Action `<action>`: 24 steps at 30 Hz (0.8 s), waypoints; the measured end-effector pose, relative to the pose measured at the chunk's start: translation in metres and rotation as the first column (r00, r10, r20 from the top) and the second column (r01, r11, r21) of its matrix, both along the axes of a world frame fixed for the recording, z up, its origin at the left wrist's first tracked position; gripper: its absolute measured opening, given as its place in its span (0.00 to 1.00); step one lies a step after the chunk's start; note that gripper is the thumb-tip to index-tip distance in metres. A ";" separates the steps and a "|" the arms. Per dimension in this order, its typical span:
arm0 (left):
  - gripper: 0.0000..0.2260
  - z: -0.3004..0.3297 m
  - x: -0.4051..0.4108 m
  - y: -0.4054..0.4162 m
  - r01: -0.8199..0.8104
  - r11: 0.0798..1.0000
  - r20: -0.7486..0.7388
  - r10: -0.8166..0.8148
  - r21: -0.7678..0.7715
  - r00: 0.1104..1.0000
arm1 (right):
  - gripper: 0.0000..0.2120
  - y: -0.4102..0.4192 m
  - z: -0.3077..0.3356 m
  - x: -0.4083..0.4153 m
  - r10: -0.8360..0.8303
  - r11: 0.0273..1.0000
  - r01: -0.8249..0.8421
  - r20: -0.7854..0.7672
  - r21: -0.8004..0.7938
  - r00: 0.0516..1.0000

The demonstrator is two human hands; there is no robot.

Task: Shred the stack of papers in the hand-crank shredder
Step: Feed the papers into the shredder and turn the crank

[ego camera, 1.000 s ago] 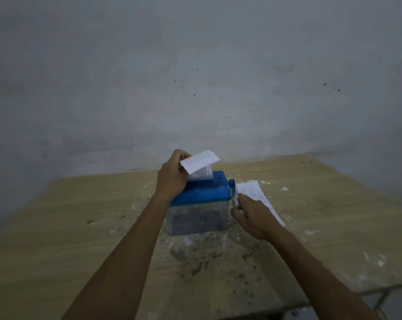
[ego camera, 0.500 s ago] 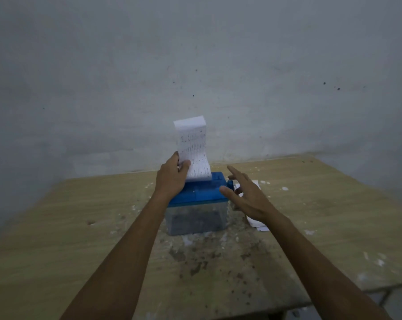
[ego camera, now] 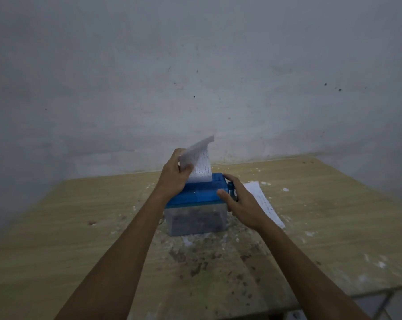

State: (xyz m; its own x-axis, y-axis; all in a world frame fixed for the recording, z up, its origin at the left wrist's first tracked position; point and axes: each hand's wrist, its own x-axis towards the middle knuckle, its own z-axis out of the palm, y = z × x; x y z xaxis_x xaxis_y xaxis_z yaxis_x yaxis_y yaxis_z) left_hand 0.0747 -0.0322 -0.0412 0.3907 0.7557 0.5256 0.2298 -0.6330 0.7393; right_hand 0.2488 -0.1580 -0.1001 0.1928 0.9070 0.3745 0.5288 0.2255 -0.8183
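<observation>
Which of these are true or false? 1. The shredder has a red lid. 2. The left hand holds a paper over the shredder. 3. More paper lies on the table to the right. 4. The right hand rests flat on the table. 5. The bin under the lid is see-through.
1. False: the shredder has a blue lid.
2. True: the left hand holds a paper that stands in the top of the shredder.
3. True: more paper lies on the table, right of the shredder.
4. False: the right hand is at the crank on the shredder's right end.
5. True: the bin is clear, with dark contents.
</observation>
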 end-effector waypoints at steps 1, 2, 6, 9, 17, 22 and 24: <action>0.09 0.000 -0.001 0.000 0.009 1.000 0.017 -0.010 0.010 1.000 | 0.31 -0.001 -0.002 0.000 -0.010 1.000 0.010 0.000 -0.017 1.000; 0.09 0.000 -0.001 0.001 0.010 1.000 0.031 -0.010 0.015 0.999 | 0.33 -0.002 -0.005 0.000 -0.025 0.999 0.025 0.001 -0.038 1.000; 0.10 -0.001 -0.003 0.001 -0.013 1.000 0.035 0.013 0.019 0.999 | 0.33 -0.004 -0.013 0.000 -0.033 0.998 0.036 0.057 -0.056 0.998; 0.11 -0.003 -0.004 0.004 0.024 0.999 -0.002 -0.024 0.032 1.000 | 0.30 -0.003 -0.013 -0.001 -0.037 0.997 0.043 0.092 -0.063 0.995; 0.11 -0.004 -0.004 0.003 -0.017 0.998 -0.038 0.019 0.052 0.999 | 0.34 -0.007 0.004 0.003 -0.064 0.991 0.085 0.185 -0.107 0.981; 0.08 -0.004 -0.006 0.005 -0.028 0.999 -0.050 0.030 0.035 0.998 | 0.43 -0.010 0.003 0.003 -0.089 0.984 0.135 0.325 -0.121 0.941; 0.04 -0.005 -0.007 0.007 0.005 1.000 0.000 -0.005 -0.021 1.000 | 0.42 -0.012 0.002 -0.002 -0.161 0.978 0.205 0.457 -0.048 0.875</action>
